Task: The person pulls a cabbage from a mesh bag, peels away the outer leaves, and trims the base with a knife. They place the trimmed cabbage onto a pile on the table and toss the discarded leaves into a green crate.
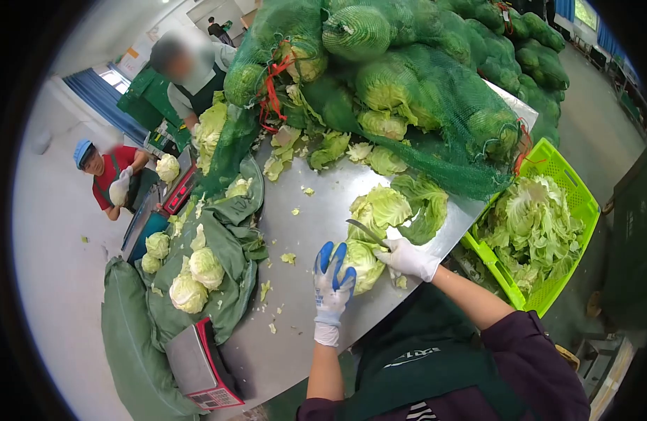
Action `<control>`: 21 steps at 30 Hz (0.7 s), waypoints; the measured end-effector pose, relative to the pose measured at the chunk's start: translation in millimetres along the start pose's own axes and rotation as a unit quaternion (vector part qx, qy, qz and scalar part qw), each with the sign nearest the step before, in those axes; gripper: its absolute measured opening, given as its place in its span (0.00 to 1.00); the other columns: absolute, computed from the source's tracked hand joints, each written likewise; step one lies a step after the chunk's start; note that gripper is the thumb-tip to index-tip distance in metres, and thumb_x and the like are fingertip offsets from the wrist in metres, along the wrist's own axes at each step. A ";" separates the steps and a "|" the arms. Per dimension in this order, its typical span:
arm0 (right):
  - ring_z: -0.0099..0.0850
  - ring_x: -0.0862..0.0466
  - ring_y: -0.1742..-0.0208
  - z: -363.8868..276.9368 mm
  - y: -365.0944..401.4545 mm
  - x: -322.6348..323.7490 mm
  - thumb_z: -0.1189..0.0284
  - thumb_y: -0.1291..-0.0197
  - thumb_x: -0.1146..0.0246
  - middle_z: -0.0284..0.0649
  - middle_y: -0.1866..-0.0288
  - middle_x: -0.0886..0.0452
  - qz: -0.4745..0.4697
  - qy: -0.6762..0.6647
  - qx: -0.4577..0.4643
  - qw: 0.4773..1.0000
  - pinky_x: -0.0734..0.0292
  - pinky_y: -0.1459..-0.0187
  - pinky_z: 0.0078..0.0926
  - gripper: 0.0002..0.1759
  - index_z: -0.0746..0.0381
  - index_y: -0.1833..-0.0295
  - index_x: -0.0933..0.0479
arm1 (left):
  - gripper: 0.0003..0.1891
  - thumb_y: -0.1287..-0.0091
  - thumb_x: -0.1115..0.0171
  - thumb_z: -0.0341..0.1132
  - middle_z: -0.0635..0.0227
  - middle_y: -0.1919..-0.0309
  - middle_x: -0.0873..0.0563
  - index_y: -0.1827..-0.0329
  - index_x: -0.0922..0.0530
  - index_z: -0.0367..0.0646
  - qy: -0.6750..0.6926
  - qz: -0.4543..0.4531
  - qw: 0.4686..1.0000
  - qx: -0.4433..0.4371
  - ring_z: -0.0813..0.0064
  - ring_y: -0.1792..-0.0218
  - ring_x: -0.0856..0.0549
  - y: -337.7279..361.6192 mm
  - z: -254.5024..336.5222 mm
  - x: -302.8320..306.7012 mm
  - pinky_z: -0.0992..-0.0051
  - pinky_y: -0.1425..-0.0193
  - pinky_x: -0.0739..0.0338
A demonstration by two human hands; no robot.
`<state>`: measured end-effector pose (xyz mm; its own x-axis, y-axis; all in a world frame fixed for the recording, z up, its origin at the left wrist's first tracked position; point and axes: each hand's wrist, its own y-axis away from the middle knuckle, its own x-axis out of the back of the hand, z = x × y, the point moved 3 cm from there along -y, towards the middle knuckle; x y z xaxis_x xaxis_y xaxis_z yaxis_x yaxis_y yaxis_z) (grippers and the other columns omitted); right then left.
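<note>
On the metal table [288,210], a cabbage [362,265] lies between my two gloved hands. My left hand [333,284], in a white glove with blue fingertips, rests against its left side, fingers spread. My right hand [410,259], in a white glove, is closed round the handle of a knife [368,232], whose curved blade points up and left over the cabbage. Just beyond it are a light green cabbage [381,207] and loose dark green outer leaves [423,203]. The far side of the cabbage is partly hidden by the blade.
Green net bags of cabbages [408,77] are piled behind. A lime green crate [583,203] of leaves stands right. Trimmed cabbages [205,268] lie on green sacking at left, near a scale [194,361]. Two co-workers [113,168] [197,77] stand at upper left; another person is farther back.
</note>
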<state>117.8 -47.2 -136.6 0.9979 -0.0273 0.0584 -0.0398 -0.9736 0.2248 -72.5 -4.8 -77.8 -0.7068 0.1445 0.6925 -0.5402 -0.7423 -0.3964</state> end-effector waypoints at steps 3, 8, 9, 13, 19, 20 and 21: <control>0.41 0.16 0.79 2.4 -27.5 24.3 0.62 0.38 0.41 0.52 0.77 0.19 0.085 0.223 -0.034 0.970 0.19 0.70 0.36 0.18 0.68 0.57 0.21 | 0.27 0.37 0.36 0.39 0.53 0.36 0.28 0.34 0.27 0.45 0.035 0.022 0.999 0.022 0.54 0.38 0.27 7.0 -14.0 1.7 0.61 0.37 0.29; 0.55 0.17 0.62 -12.5 -44.4 81.1 0.57 0.38 0.39 0.59 0.66 0.18 0.304 0.381 0.003 0.873 0.22 0.59 0.47 0.25 0.69 0.49 0.31 | 0.30 0.37 0.33 0.47 0.55 0.46 0.24 0.34 0.27 0.43 0.220 0.039 0.935 0.274 0.61 0.49 0.19 26.1 -52.5 20.2 0.68 0.46 0.23; 0.56 0.17 0.60 -42.1 -26.2 68.8 0.58 0.37 0.41 0.60 0.63 0.18 0.290 0.345 -0.010 0.892 0.22 0.57 0.48 0.26 0.69 0.45 0.32 | 0.30 0.37 0.33 0.47 0.55 0.46 0.24 0.34 0.27 0.43 0.220 0.041 0.935 0.274 0.61 0.49 0.19 26.5 -55.1 19.3 0.68 0.46 0.23; 0.58 0.18 0.64 -36.5 10.0 -10.5 0.54 0.31 0.49 0.63 0.68 0.20 0.196 0.286 0.084 0.934 0.24 0.60 0.51 0.32 0.70 0.36 0.40 | 0.29 0.40 0.30 0.44 0.56 0.51 0.22 0.37 0.26 0.42 0.086 0.140 0.980 0.116 0.61 0.55 0.18 11.7 -42.6 6.9 0.67 0.52 0.22; 0.58 0.19 0.69 -29.2 30.8 -57.0 0.54 0.28 0.54 0.59 0.71 0.19 0.197 0.280 0.035 0.939 0.24 0.64 0.52 0.32 0.70 0.32 0.41 | 0.27 0.44 0.32 0.41 0.55 0.54 0.20 0.40 0.23 0.44 -0.112 0.119 0.984 0.071 0.55 0.53 0.23 -8.4 0.5 2.0 0.59 0.44 0.28; 0.58 0.19 0.69 -24.9 23.6 -51.6 0.54 0.28 0.54 0.59 0.71 0.19 0.197 0.280 0.034 0.939 0.24 0.64 0.52 0.32 0.70 0.32 0.41 | 0.27 0.44 0.32 0.41 0.55 0.54 0.20 0.40 0.23 0.44 -0.113 0.118 0.984 0.072 0.55 0.53 0.23 -7.8 0.7 -0.1 0.59 0.44 0.28; 0.57 0.19 0.70 -18.7 8.8 -38.2 0.54 0.28 0.56 0.59 0.71 0.19 0.215 0.309 0.065 0.924 0.24 0.64 0.51 0.29 0.70 0.38 0.36 | 0.27 0.44 0.32 0.44 0.55 0.56 0.21 0.42 0.22 0.45 -0.122 0.130 0.980 0.085 0.55 0.55 0.22 -5.2 -0.8 -1.5 0.58 0.45 0.28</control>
<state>78.5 -50.5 -118.6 0.6705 -0.3230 0.6679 -0.3793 -0.9230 -0.0655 -69.0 -0.6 -77.2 -0.6695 -0.2094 0.7127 -0.2568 -0.8351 -0.4866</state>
